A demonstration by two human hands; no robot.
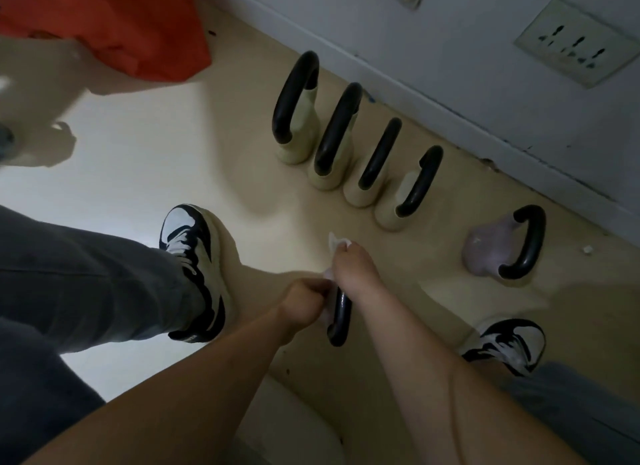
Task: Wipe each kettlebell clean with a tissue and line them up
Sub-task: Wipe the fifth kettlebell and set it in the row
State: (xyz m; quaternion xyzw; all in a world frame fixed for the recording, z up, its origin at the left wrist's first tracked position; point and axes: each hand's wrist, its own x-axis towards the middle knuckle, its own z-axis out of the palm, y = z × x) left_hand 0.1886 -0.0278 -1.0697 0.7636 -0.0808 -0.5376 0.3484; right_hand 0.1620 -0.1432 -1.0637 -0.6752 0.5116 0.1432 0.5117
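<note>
Row: four cream kettlebells with black loop handles [325, 178], side by side along the wall.
Purple kettlebell [485, 253]: black handle, apart from the row's right end.
Held kettlebell [341, 319]: black handle, pale body mostly hidden, between both hands.
Left hand [304, 301]: fist curled on held kettlebell.
Right hand [353, 263]: clenches crumpled white tissue [334, 241].

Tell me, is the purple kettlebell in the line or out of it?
Out: the purple kettlebell sits apart from the row of four cream kettlebells.

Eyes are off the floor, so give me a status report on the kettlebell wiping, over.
Left hand grips the kettlebell handle. Right hand holds the tissue. Four cream kettlebells lined up at the wall; purple kettlebell sits apart.
</note>
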